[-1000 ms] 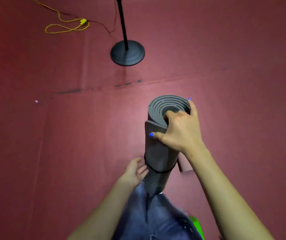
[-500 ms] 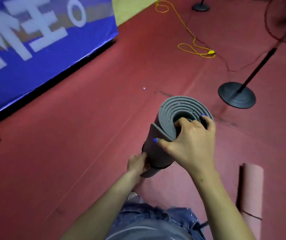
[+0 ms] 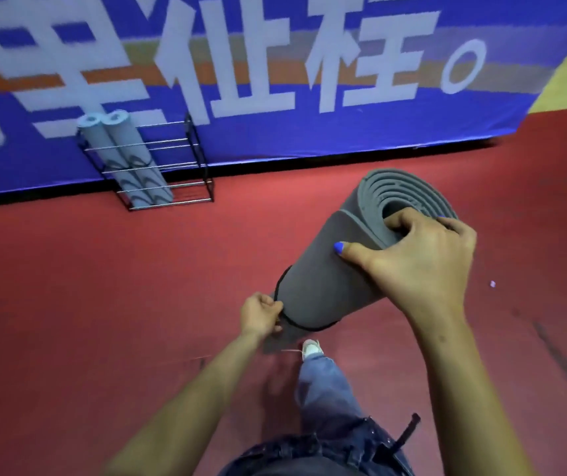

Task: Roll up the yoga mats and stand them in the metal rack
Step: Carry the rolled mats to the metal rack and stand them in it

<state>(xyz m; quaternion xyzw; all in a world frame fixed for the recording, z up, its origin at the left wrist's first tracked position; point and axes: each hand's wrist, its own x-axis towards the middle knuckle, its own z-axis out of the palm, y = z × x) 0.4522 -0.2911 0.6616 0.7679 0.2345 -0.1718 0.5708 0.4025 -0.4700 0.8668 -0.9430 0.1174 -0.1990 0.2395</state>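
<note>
A rolled grey yoga mat (image 3: pixel 320 280) is held tilted in the air in front of me, a thin black strap round its lower part. My right hand (image 3: pixel 419 266) grips its upper end, fingers hooked into the spiral and thumb on the outer flap. My left hand (image 3: pixel 261 314) pinches the strap at the mat's lower end. The metal rack (image 3: pixel 193 156) stands at the upper left against the banner, with two rolled light blue mats (image 3: pixel 131 156) upright in its left side.
A big blue banner (image 3: pixel 309 125) with white characters runs along the back. Red floor (image 3: pixel 86 286) lies between me and the rack. My leg and shoe (image 3: pixel 311 350) show below the mat.
My view has swung left: the lamp stand, yellow cord and pink rolled mat have left the frame, and the banner and rack have come in. Both hands keep hold of the grey mat.
</note>
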